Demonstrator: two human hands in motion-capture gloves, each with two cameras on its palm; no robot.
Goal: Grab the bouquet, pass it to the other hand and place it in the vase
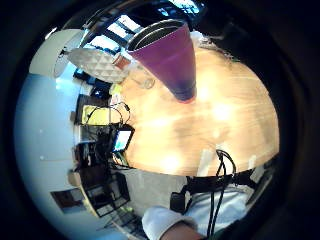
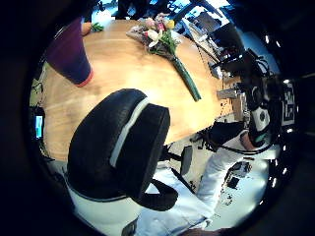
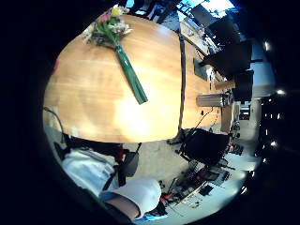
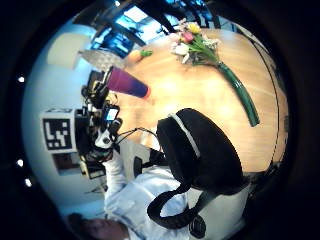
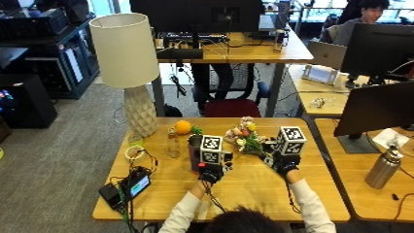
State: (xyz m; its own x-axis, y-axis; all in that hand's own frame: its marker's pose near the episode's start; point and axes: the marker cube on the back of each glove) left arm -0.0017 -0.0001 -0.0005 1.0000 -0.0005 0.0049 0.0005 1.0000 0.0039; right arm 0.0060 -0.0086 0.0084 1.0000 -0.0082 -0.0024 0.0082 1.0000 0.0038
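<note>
While bouquet (image 5: pixel 244 137) lies at frame centre on surface (image 5: pixel 259 189), vase (image 5: pixel 195 153) stands left; both hands' grip state cannot tell

A black glove is worn on the left hand (image 5: pixel 211 172) and on the right hand (image 5: pixel 285 166). Both forearms are covered by long white sleeves (image 5: pixel 309 205). A thick black thumb with a pale stripe (image 2: pixel 129 147) is seen in the palm views.
</note>
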